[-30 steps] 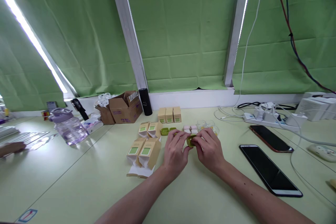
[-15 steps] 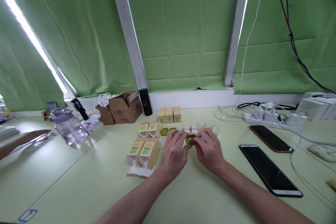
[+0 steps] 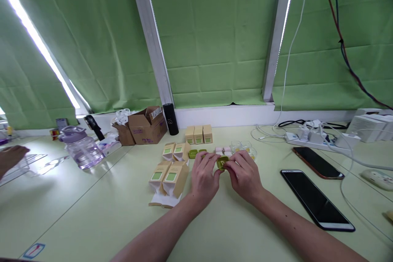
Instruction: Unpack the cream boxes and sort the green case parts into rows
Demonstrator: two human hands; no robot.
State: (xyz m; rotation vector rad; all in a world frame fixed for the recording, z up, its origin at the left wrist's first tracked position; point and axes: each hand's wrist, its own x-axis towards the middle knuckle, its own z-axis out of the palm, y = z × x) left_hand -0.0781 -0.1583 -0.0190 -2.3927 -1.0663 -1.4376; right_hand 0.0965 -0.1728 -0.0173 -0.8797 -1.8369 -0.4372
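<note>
Between my fingertips is a small olive-green, hollow piece like a little cup or lid point(image 3: 221, 163). My left hand point(image 3: 204, 178) pinches its left side, and my right hand point(image 3: 244, 174) grips its right edge. Behind my left hand sit similar green pieces point(image 3: 193, 154), partly covered. Just beyond the fingers lie pale pink blocks point(image 3: 226, 149) and several clear round cups point(image 3: 245, 146) with yellow in them. To the left, open-ended tan paper boxes point(image 3: 173, 178) with green labels lie on the table, and closed tan boxes point(image 3: 198, 134) stand farther back.
Two phones point(image 3: 316, 200) lie at right, near a power strip point(image 3: 319, 143) with cables. At the back left are a purple-lidded water jug point(image 3: 82, 149), a cardboard box point(image 3: 147, 127) and a black cylinder point(image 3: 170, 119). Another person's hand point(image 3: 14, 157) is at the far left edge.
My hands stay almost still around the green piece. At far left, the other person's hand has drawn back leftward and now lifts a clear plastic item.
</note>
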